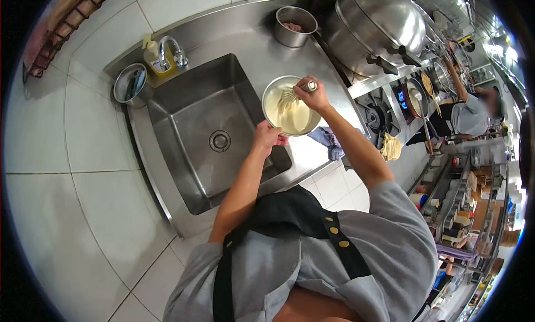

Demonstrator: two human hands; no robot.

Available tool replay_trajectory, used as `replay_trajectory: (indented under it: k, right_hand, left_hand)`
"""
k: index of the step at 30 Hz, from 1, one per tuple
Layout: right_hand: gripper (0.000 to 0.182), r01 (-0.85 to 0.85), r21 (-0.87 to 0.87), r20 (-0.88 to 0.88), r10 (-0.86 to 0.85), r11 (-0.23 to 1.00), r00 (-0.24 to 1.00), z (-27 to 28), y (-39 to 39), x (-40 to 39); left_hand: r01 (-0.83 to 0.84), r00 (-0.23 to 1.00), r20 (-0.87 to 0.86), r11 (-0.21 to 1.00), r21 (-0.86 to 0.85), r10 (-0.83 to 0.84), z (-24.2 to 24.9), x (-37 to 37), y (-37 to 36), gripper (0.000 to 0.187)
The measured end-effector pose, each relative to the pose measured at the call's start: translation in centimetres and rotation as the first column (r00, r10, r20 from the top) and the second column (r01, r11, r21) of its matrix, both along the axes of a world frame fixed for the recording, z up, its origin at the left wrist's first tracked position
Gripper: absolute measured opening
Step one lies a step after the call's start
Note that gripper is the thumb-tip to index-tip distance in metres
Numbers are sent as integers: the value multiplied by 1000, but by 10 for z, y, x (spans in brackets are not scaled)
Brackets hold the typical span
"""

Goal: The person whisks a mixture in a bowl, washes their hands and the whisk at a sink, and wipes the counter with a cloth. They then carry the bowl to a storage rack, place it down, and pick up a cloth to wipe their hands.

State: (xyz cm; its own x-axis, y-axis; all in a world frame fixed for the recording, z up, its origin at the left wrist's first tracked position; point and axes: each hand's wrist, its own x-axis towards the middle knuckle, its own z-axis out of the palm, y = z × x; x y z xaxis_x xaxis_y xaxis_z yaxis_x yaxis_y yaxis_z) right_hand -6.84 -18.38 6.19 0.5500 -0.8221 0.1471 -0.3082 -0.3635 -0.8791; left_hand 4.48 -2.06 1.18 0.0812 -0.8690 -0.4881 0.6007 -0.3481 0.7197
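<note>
A metal bowl (265, 111) holds a pale yellow, creamy mixture (294, 119) and stands at the right edge of the sink. My left hand (268, 137) grips the bowl's near rim, thumb at the edge and fingers curled under it. In my right hand (315, 94) is a whisk (288, 94), its handle end poking up from my fist. The whisk's wires dip into the mixture on the bowl's far side. Just right of the bowl lies a bluish-grey cloth (329, 142) on the counter.
A steel sink (186, 118) with a tap (170, 50) lies to the left. Behind it stand a soap bottle (156, 57) and a metal container (132, 83). A pot with meat (295, 26) and a large lidded pot (373, 29) stand behind. A co-worker (473, 113) is at the stove.
</note>
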Motion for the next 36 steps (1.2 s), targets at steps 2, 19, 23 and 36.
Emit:
replay_trajectory:
  k: [2, 19, 23, 36]
  right_hand:
    - [12, -172, -10, -58, 171, 985, 984, -5, 5, 3]
    - [16, -32, 122, -71, 41, 992, 997, -8, -16, 9]
    - [11, -226, 184, -108, 248, 957, 963, 2, 5, 5]
    - [11, -259, 293, -137, 309, 920, 941, 9, 1, -17]
  left_hand:
    - [-13, 1000, 28, 998, 53, 12, 5, -1, 1, 16]
    - [7, 999, 38, 1000, 21, -7, 1, 3, -4, 17]
    - [5, 998, 56, 1000, 23, -6, -4, 4, -7, 15]
    - [-50, 998, 50, 998, 35, 48, 2, -1, -5, 17]
